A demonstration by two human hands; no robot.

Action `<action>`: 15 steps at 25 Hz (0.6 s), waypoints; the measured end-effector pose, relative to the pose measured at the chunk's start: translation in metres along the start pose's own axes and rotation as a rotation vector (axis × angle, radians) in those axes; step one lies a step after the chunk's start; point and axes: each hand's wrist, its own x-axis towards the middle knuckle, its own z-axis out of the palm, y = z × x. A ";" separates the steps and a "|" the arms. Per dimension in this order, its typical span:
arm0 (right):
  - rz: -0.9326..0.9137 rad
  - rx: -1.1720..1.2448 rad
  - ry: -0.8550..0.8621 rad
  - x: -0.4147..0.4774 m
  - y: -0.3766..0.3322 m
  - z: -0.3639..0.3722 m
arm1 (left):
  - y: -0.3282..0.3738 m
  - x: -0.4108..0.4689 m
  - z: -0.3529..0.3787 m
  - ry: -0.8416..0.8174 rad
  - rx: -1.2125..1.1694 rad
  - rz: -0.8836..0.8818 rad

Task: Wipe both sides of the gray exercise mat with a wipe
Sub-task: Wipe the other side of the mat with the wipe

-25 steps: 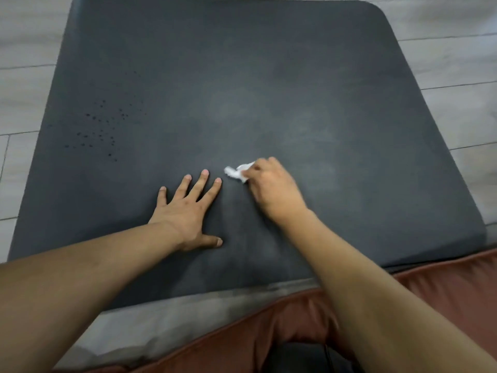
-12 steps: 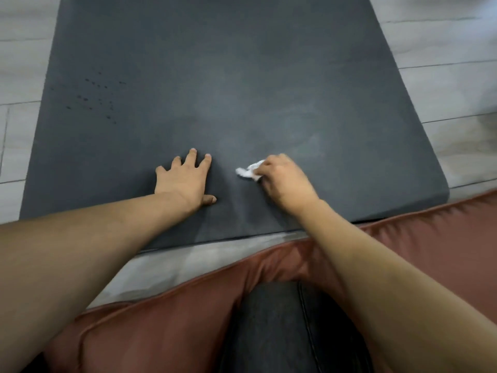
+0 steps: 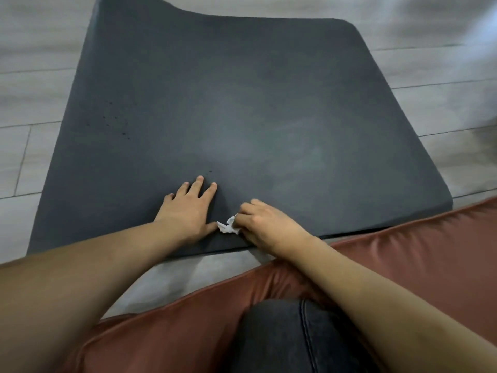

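Note:
The gray exercise mat point(image 3: 242, 103) lies spread on the floor in front of me, its far left corner curling up. A few dark specks dot its left part. My left hand point(image 3: 189, 211) rests flat on the mat near its front edge, fingers spread. Just to its right, my right hand point(image 3: 265, 224) is closed on a small crumpled white wipe point(image 3: 228, 229), pressing it onto the mat close to the front edge. The wipe almost touches my left thumb.
Light gray plank floor point(image 3: 35, 98) surrounds the mat. A reddish-brown cushion point(image 3: 403, 265) runs along the bottom and right, with my dark-jeaned knee point(image 3: 290, 337) on it. A strip of floor point(image 3: 188, 275) lies between cushion and mat.
My right hand has drawn the wipe back toward me and leftward, down to the mat's front edge beside my left thumb. The left hand stays flat on the mat.

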 end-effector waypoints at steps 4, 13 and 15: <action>0.543 -0.172 0.303 -0.030 0.094 -0.030 | -0.007 0.005 -0.006 0.105 0.102 0.034; 0.197 -0.154 0.295 0.092 0.075 0.005 | -0.034 0.068 -0.013 0.407 0.167 0.046; 0.354 -0.236 0.345 0.086 0.136 -0.010 | -0.040 0.086 -0.023 0.428 0.193 0.040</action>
